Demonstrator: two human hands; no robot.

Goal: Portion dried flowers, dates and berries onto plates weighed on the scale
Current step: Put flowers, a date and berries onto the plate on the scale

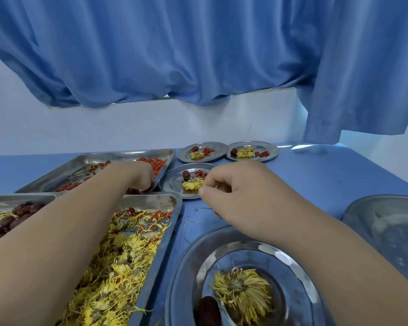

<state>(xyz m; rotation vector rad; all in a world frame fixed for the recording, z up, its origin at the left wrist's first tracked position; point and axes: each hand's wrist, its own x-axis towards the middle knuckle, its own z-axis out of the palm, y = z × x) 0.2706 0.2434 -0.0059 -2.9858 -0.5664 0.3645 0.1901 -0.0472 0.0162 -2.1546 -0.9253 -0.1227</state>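
Observation:
My left hand [138, 176] reaches into the near right corner of the far steel tray [127, 154] of red berries [154, 164]. Its fingers curl down among the berries, with the fingertips hidden. My right hand [238, 194] hovers at the near right edge of a small plate [172, 183] holding a yellow dried flower [193, 184], a date [186, 174] and some berries. Its fingers are curled with the thumb against the forefinger, and nothing shows between them. Close to me, a round plate [224, 251] carries a flower [243, 289] and a date [207, 311]. It sits on a wider round metal platform [181, 267].
A tray of dried flowers [118, 255] lies under my left forearm, with a tray of dates [21, 211] to its left. Two filled plates [202, 151] [252, 149] stand at the back by the wall. A large metal dish [386, 222] is at the right edge. Loose petals dot the blue table.

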